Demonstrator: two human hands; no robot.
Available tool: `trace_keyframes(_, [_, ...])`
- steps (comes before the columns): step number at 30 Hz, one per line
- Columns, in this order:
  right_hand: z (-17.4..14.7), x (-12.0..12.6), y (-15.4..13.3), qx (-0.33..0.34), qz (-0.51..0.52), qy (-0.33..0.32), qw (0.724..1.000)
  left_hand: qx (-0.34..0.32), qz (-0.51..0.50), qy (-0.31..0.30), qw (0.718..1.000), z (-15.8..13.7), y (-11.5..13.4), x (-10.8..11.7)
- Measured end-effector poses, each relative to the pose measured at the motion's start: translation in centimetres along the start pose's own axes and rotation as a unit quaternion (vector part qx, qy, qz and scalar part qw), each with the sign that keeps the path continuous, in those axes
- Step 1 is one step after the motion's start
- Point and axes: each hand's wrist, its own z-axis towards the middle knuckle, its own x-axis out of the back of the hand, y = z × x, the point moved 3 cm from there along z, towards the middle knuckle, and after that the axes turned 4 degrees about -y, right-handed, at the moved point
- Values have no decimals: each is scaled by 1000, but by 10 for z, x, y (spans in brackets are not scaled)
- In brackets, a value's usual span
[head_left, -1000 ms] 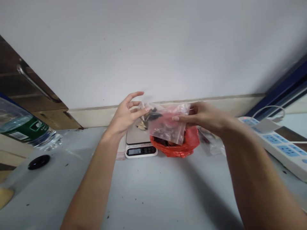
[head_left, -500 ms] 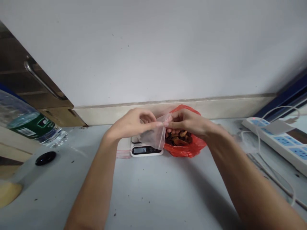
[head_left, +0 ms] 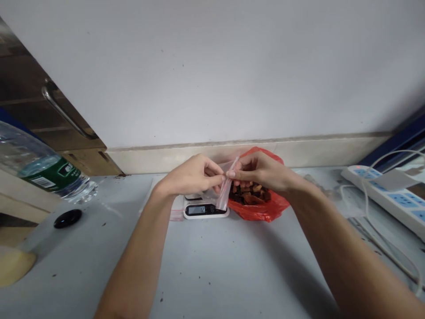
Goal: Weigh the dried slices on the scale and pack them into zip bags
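Between my two hands is a clear zip-lock bag (head_left: pixel 224 195), pinched near its upper edge. My left hand (head_left: pixel 199 177) closes on its left side, and my right hand (head_left: pixel 257 170) grips the right side with thumb and fingers. Below the bag sits a white digital scale (head_left: pixel 206 216) with a lit display, its plate mostly hidden by my left hand and the bag. Under my right hand stands an open red plastic bag (head_left: pixel 265 212) holding brown dried slices (head_left: pixel 250 196). More flat clear bags (head_left: pixel 176 215) with a red line lie left of the scale.
At left, a water bottle (head_left: pixel 55 173) with a green label appears above a black oval object (head_left: pixel 67 219). A yellowish round object (head_left: pixel 15 268) is at the left edge. A white power strip (head_left: pixel 392 199) with cables lies at right. A wall (head_left: pixel 232 79) rises behind the table.
The clear bag has been drawn from a spread shape into a narrower, folded one between my fingers. My left fingers have curled in closer to my right hand. The view has shifted slightly.
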Motion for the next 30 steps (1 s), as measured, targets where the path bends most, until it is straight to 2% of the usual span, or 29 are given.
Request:
trace_keyframes(5, [-3, 0, -4, -47, -40, -13, 998, 16, -14, 24, 999, 0, 4, -1])
trace_keyframes(7, [-6, 3, -5, -59, -56, 8, 997, 23, -9, 59, 998, -1, 4, 3])
trace_keyframes(11, [-10, 14, -6, -61, -93, 134, 985, 42, -25, 188, 981, -3, -1, 15])
trace_keyframes(13, [-11, 15, -9, -37, -145, 207, 967, 33, -19, 224, 974, -3, -1, 15])
trace_keyframes(15, [-11, 10, -13, -12, -214, 244, 946, 11, 4, 241, 971, -3, 3, 10])
trace_keyframes(16, [-11, 6, -15, -7, -246, 240, 939, -2, 15, 248, 969, -3, 6, 6])
trace_keyframes(18, [-11, -5, -18, -30, -294, 189, 937, -26, 27, 264, 964, -4, 14, 0])
trace_keyframes(21, [-14, -13, -20, -127, -313, 79, 938, -52, 22, 260, 964, -6, 22, -5])
trace_keyframes(23, [-18, -10, -21, -179, -314, 48, 931, -69, 5, 274, 959, -7, 21, -1])
trace_keyframes(24, [-20, -6, -21, -180, -314, 45, 931, -80, -1, 303, 950, -7, 19, 3])
trace_keyframes(25, [-22, -1, -21, -160, -313, 48, 935, -89, -5, 342, 935, -8, 15, 8])
trace_keyframes(27, [-24, 9, -19, -73, -299, 59, 949, -90, -14, 420, 903, -10, 4, 19])
trace_keyframes(28, [-25, 15, -17, -23, -286, 66, 956, -66, -34, 426, 902, -9, -3, 23])
trace_keyframes(30, [-27, 25, -13, 57, -262, 78, 960, -10, -134, 366, 921, -5, -16, 24])
